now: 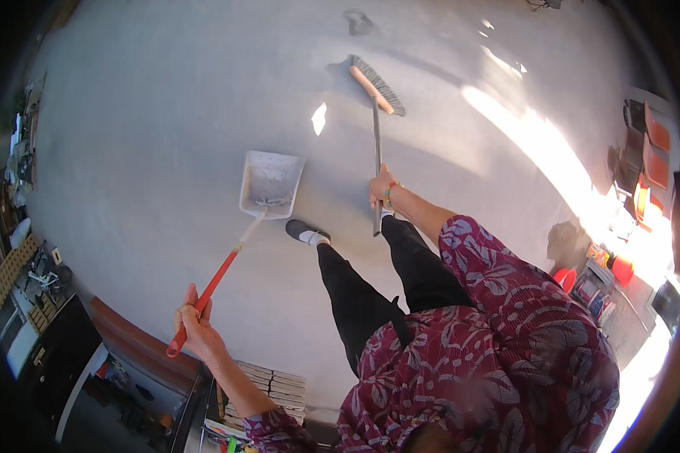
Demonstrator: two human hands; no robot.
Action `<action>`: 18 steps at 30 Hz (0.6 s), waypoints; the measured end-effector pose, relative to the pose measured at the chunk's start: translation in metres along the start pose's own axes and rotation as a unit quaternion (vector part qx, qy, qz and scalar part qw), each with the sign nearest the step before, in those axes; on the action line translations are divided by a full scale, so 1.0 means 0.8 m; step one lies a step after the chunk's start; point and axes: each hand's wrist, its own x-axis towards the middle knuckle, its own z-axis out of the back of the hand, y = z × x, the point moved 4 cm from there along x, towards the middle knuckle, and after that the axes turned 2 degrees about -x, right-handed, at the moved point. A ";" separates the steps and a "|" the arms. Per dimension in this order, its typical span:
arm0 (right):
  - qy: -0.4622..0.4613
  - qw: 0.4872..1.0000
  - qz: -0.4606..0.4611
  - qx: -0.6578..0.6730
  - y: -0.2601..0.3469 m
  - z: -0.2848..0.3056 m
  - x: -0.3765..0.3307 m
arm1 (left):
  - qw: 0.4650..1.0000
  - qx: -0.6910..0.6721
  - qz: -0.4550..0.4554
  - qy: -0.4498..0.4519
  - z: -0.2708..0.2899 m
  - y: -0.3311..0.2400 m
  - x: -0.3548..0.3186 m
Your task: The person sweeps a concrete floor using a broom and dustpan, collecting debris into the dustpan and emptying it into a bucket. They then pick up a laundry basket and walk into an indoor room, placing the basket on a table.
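Note:
My left hand (196, 326) is closed around the red handle of a long-handled dustpan (270, 180). Its white pan sits ahead of my feet, with some greyish debris showing near the handle end. My right hand (383, 188) grips the dark grey pole of a push broom (372, 87), low on the shaft near its end. The broom's head, an orange-pink block with dark bristles, lies out ahead on the floor, beyond the dustpan and to its right. A beaded bracelet circles my right wrist.
Smooth grey floor (166, 151) spreads around me, with bright sunlight patches at right. Orange chairs (656, 147) and a red bucket (565, 279) stand along the right side. At left are a dark cabinet (60, 370) and assorted clutter; a slatted stack (276, 389) lies near my left elbow.

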 end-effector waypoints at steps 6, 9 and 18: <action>0.100 0.995 -0.024 -0.014 0.025 0.082 -0.160 | 0.997 0.022 0.020 0.073 -0.012 0.007 0.083; 0.022 0.998 -0.033 0.051 -0.031 0.105 -0.215 | 0.991 0.047 0.018 0.127 -0.026 0.002 0.121; -0.113 0.902 -0.093 0.405 -0.190 0.145 -0.066 | 0.956 0.120 -0.006 0.266 -0.067 -0.001 0.188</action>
